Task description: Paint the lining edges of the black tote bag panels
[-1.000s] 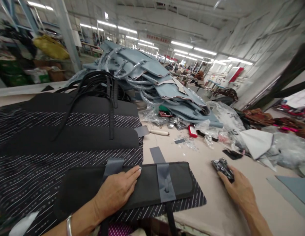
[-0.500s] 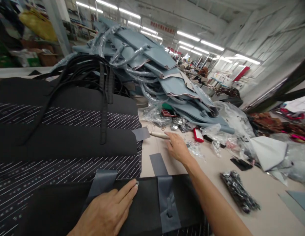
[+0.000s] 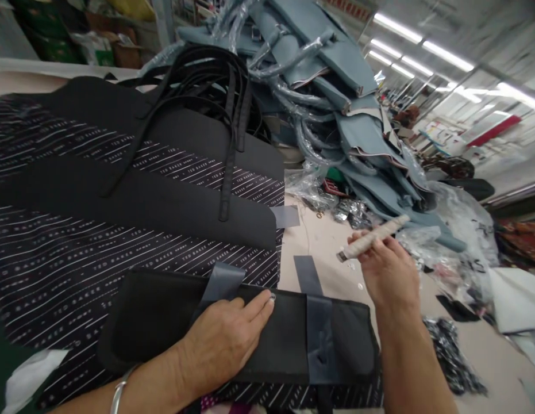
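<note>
My left hand (image 3: 233, 330) lies with fingers stretched out on a long black bag panel (image 3: 288, 333). A small round metal piece (image 3: 273, 296) shows at its fingertips by the panel's upper edge; whether it is held, I cannot tell. Grey-blue straps (image 3: 321, 339) cross the panel on both sides of this hand, the right one with a slit. Raised above the table, my right hand (image 3: 390, 270) is closed around a pale, tape-wrapped stick-shaped tool (image 3: 374, 237) with a dark metal end at lower left. Under the panel spreads black lining printed with white slanted lines (image 3: 164, 247).
Black straps (image 3: 226, 184) lie over black bag pieces at the back left. Behind them rises a pile of blue-grey bag parts (image 3: 370, 138) with plastic-wrapped handles. Clear plastic bags (image 3: 461, 218) and a packet of shiny dark hardware (image 3: 454, 356) are on the right.
My right hand has picked up the pale stick-shaped tool from the table and brought it nearer, its far end raised. The left hand stays on the panel. The camera view has turned left and down.
</note>
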`<state>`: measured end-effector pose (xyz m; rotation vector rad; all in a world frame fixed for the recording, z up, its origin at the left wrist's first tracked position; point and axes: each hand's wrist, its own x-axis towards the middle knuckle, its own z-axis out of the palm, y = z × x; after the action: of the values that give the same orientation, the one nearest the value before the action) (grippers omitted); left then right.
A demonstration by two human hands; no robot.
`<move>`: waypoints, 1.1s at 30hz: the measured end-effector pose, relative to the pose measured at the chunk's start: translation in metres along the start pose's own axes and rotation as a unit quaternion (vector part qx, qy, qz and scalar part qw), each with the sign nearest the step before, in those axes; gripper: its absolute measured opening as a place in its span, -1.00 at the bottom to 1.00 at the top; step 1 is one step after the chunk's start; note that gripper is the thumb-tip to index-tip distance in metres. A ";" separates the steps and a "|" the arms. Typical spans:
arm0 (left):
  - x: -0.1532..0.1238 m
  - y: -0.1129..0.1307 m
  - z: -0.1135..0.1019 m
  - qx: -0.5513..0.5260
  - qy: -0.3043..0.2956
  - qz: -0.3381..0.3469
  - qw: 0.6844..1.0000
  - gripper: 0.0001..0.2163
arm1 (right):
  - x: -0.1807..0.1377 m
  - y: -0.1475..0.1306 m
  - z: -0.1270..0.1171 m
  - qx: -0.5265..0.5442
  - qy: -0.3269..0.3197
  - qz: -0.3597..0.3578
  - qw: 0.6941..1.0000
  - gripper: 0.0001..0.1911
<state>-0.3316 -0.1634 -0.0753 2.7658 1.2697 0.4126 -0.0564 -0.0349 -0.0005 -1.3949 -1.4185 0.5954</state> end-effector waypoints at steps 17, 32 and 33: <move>0.000 0.001 -0.002 -0.007 0.001 -0.009 1.000 -0.62 | -0.090 -0.005 0.086 0.534 0.079 0.260 0.801 -0.64; 0.000 0.001 -0.001 -0.032 0.007 0.001 0.999 -0.60 | -0.096 -0.030 0.102 0.460 -0.035 0.129 0.878 -0.77; 0.000 0.001 -0.002 -0.034 0.006 -0.003 0.999 -0.60 | -0.096 -0.029 0.101 0.458 -0.049 0.122 0.879 -0.78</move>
<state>-0.3318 -0.1640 -0.0735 2.7075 1.2414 0.4645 -0.1759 -0.1004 -0.0413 -0.7632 -0.8137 1.3095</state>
